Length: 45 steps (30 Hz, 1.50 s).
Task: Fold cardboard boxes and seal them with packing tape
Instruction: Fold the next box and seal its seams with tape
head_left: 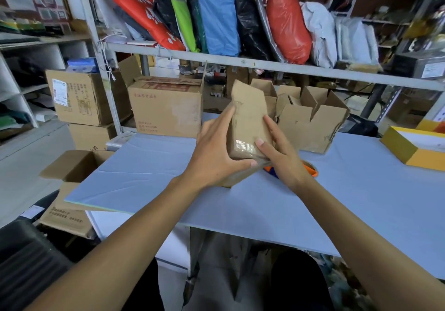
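Note:
A small brown cardboard box (248, 123) stands tilted above the light blue table (149, 173), one flap sticking up at its far end and shiny clear tape on its near face. My left hand (216, 152) grips the box from the left, thumb under its near edge. My right hand (279, 152) holds its right side, fingers laid over the taped face. An orange and blue tape dispenser (310, 170) lies on the table behind my right hand, mostly hidden.
Several open folded boxes (310, 120) stand at the back of the table. A large printed carton (166, 108) sits at the back left. A yellow box (414, 149) lies at the right. An open carton (74, 166) stands on the floor at the left. A shelf of bags (240, 17) hangs overhead.

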{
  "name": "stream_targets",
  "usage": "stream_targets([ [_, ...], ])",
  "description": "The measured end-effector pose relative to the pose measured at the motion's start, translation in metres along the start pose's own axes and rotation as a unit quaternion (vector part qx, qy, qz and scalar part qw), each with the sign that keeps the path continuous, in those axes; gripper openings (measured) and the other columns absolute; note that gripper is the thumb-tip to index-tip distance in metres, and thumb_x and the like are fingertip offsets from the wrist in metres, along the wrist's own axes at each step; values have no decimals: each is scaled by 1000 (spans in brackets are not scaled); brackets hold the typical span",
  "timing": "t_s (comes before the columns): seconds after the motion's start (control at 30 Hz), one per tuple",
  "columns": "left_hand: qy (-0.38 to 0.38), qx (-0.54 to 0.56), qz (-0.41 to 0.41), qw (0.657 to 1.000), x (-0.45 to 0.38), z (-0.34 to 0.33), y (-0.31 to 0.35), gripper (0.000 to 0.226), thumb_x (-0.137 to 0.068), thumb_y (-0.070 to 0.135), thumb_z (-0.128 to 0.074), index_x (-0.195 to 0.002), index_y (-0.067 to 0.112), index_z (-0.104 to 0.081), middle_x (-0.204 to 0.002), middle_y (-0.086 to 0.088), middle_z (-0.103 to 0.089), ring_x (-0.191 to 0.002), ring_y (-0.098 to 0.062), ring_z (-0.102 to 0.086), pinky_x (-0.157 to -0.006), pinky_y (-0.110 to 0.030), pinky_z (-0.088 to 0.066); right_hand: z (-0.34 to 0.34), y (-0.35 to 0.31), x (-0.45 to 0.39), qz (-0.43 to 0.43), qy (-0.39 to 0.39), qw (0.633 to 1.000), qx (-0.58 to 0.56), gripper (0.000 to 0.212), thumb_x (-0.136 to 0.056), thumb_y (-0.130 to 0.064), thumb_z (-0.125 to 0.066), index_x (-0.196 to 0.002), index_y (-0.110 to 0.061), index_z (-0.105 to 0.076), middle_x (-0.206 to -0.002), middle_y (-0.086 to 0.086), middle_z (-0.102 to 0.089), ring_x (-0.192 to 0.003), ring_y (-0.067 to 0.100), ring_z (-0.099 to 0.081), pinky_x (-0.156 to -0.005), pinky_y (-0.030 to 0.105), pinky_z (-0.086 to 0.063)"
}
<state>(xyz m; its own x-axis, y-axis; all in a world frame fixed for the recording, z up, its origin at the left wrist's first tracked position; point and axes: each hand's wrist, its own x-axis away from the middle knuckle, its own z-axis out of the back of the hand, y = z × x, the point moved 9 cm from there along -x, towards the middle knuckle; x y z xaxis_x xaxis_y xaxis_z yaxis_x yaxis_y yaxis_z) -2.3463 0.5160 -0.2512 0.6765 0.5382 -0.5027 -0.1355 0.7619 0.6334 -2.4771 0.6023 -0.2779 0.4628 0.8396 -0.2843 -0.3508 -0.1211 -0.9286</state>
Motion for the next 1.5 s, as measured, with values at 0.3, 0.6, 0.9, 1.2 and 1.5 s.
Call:
stream_targets([
  [0.3,-115,-122,-81,983,5,-51,6,116,-66,76,-64,-158,31,-9,-162,6,-18,-149,-9,-3,-122,-42,-14,4,21,7,-28,-20,999,-13,59,-94,-21,-64,-146,-29,-39,-129,-13,-59,-118,1,-58,-95,28,-49],
  [0.6,-120,-240,-1,963,-25,-69,-11,77,-87,76,-29,-152,35,-29,-139,-7,-45,-135,-26,-32,-118,-45,-17,3,60,33,-83,-33,995,-38,76,-100,-18,-56,-156,-41,-10,-130,-37,-47,-125,-10,-48,-100,19,-48],
  [0.9,-126,-312,-16,941,-27,-86,-8,52,-86,72,-44,-126,39,-51,-114,-1,-45,-118,-24,-41,-106,-42,-23,18,72,33,-65,-54,993,76,88,-87,-45,-70,-155,-45,-13,-147,-17,-43,-132,5,-45,-113,34,-39],
  [1.2,-208,-326,29,922,-22,-100,-25,86,-62,96,-22,-119,37,-49,-122,3,-57,-120,-24,-45,-101,-46,-31,88,83,11,-17,89,887,453,49,-95,-45,-57,-142,-35,-47,-123,2,-53,-113,24,-51,-80,31,-43],
  [1.5,-286,-304,94,904,-14,-113,-37,76,-73,90,-34,-120,32,-47,-130,1,-56,-123,-25,-46,-99,-51,-32,78,100,-3,-22,-24,824,565,69,-90,-6,-48,-152,-33,-32,-122,13,-59,-108,36,-54,-74,35,-43],
])
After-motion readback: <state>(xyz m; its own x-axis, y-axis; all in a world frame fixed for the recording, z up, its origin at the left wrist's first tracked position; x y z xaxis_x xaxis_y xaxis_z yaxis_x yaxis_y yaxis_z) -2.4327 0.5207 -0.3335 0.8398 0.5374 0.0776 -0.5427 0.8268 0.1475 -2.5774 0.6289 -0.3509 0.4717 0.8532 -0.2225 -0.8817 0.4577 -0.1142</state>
